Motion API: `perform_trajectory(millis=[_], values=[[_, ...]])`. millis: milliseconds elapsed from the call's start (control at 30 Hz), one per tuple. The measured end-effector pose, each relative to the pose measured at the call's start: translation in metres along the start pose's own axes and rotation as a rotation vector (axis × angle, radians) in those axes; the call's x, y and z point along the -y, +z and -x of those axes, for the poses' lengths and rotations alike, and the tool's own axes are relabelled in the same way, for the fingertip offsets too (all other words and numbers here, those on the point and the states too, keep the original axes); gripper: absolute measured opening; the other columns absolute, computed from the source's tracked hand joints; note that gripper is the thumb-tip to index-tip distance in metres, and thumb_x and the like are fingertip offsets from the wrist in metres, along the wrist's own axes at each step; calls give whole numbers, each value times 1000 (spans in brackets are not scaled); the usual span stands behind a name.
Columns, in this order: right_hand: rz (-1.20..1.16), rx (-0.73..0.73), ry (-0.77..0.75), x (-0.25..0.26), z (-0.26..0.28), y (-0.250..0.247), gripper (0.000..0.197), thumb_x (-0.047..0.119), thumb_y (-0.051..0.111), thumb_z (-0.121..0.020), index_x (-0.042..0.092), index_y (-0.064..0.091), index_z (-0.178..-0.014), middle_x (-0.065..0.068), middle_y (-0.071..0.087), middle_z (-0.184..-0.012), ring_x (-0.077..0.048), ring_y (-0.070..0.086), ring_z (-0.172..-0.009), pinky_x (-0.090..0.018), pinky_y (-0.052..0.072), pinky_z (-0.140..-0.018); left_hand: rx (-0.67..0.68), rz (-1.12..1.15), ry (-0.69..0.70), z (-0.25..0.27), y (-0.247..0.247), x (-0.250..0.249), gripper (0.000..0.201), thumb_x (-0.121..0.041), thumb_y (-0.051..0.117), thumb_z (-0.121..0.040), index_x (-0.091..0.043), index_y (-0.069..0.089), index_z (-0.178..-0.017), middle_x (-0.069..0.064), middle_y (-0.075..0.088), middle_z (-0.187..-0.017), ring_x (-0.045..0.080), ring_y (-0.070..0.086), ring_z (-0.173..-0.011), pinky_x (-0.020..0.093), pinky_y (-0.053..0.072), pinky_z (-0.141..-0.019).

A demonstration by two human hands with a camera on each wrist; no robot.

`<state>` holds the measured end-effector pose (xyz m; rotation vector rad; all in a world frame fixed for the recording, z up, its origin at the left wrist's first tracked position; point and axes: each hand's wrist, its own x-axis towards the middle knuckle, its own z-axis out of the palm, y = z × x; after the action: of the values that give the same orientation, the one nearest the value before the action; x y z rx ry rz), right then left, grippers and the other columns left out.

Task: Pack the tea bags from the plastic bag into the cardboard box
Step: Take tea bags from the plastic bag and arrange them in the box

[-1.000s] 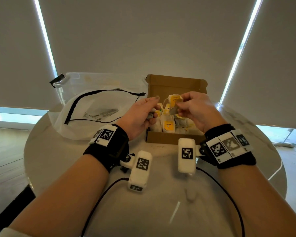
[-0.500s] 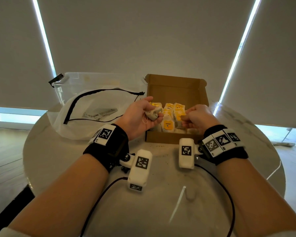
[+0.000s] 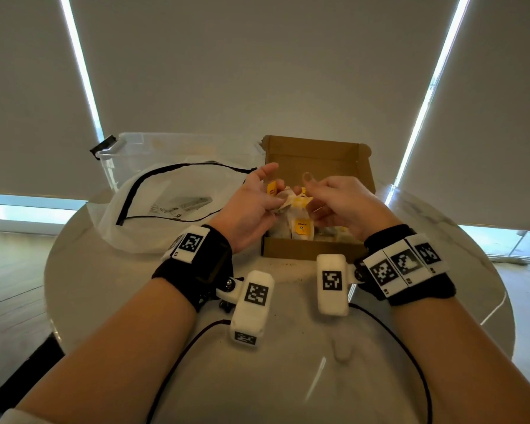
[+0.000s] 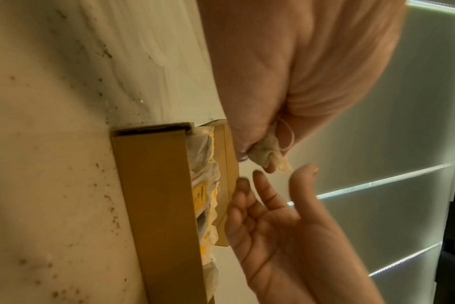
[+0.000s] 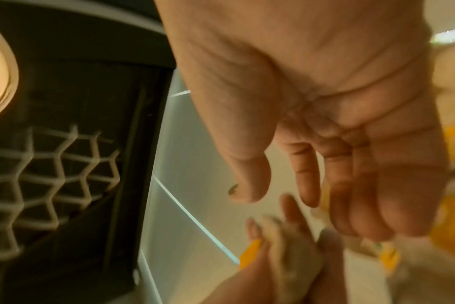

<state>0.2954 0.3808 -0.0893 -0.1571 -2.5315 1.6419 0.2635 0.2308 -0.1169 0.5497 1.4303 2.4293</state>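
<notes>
The open cardboard box (image 3: 318, 160) stands on the round table and holds several tea bags (image 3: 302, 228) with yellow tags. My left hand (image 3: 257, 203) hovers over the box's left side and pinches a crumpled tea bag (image 4: 266, 150), whose yellow tag (image 3: 271, 188) sticks up. My right hand (image 3: 328, 197) is just right of it, with fingers loosely spread and nothing held; its fingertips (image 4: 259, 179) nearly reach the bag. The plastic bag (image 3: 166, 206) with a black zip edge lies flat to the left of the box.
A clear plastic tub (image 3: 153, 151) stands behind the plastic bag. Tea crumbs speckle the white table (image 3: 288, 377) in front of the box. Cables run from both wrist cameras across the near table. A black mesh object (image 5: 65, 164) shows beyond the right hand.
Both hands have risen from the box. The right hand, a fist in the box before, has opened and moved toward the tea bag that the left hand still holds.
</notes>
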Motion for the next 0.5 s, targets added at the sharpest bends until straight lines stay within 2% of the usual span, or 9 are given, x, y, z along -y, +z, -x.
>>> perform_trajectory(millis=[67,133,233,333,400,500], values=[[-140,151,50,7,6,8,46,48,61,-80,8,60,-103,-7,66,-82,-17,64,-68,-27,55,-61,32,-66,44,2,0,0,54,19,42,-87,-23,40,-122,8,48,-101,19,52,-95,34,42,-96],[-196,174,22,8,8,13,44,42,66,-77,5,61,-100,-7,66,-80,-15,64,-65,-25,55,-59,48,-78,69,3,1,-1,53,19,42,-86,-24,41,-118,8,48,-105,20,52,-103,34,42,-100],[-277,125,-14,6,8,18,20,19,67,-84,4,61,-94,-8,65,-78,-14,64,-65,-23,58,-60,57,-63,87,4,1,-1,51,19,42,-87,-22,42,-118,2,51,-94,16,55,-103,30,46,-95],[-412,62,10,7,6,15,7,6,65,-85,2,60,-89,-9,66,-78,-13,67,-62,-24,59,-59,62,-63,94,3,0,0,43,15,38,-91,-20,47,-115,2,59,-102,16,57,-99,34,45,-93],[-497,-17,-7,9,3,12,5,2,63,-85,3,59,-84,-11,66,-79,-15,69,-62,-23,57,-57,61,-76,96,2,-1,-1,41,13,36,-92,-19,49,-114,1,61,-113,16,59,-104,37,44,-97],[-642,-81,-34,8,-1,9,11,-2,59,-86,5,54,-80,-15,65,-91,-21,70,-80,-26,59,-62,57,-87,49,0,-3,0,42,13,42,-91,-16,47,-121,4,59,-119,18,61,-105,34,51,-89]])
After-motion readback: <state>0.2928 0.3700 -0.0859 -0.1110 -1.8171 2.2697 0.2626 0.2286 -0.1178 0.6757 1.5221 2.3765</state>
